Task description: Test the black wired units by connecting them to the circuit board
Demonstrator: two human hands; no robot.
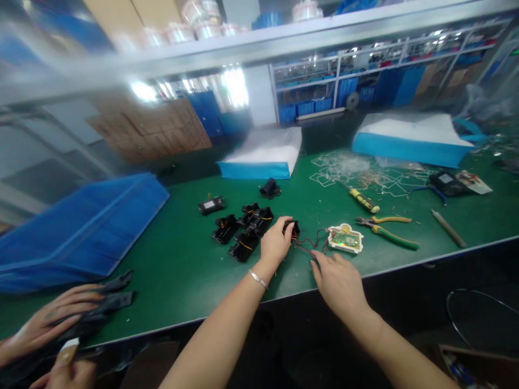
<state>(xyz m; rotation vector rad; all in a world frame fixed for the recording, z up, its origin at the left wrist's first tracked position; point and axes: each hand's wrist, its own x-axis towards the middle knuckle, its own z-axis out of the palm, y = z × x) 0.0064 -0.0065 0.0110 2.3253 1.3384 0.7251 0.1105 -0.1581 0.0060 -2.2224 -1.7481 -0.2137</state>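
Note:
My left hand [276, 242] pinches a small black plastic part [292, 228] on the green table [182, 270], fingers closed round it. Red and black wires [307, 244] run from that part to a small white-rimmed circuit board [345, 239] lying to the right. My right hand [337, 281] rests near the table's front edge with its fingertips closed on the wires. Several more black parts [243, 229] with orange wires lie in a cluster just left of my left hand.
Green-handled pliers [387, 229], a yellow screwdriver [364, 200] and a thin rod [448, 228] lie to the right. A blue bin [81, 227] sits at the left. Two white-and-blue packs [263, 154] stand at the back. Another person's hands [52, 319] work black parts at the lower left.

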